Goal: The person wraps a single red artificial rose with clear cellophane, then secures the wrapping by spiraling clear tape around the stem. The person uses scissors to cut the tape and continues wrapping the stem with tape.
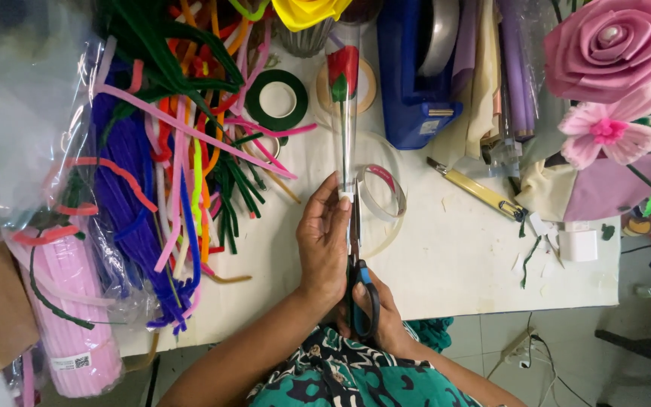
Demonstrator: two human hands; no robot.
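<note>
Near the worktop's [461, 256] front edge, the left hand [324, 241] pinches a clear-wrapped rose's [344, 113] base while the right hand [382, 316] grips scissors [359, 283] whose blades, closing beside those fingers [340, 202], could nick them or slice the wrap crooked.

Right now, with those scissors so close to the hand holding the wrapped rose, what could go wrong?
1. The scissors in the right hand run right beside the left hand, so its fingers could get nicked.
2. The cut might go crooked or bite into the clear sleeve of the wrapped rose.
3. The tape ring lies beside the blades and could catch them.
</note>
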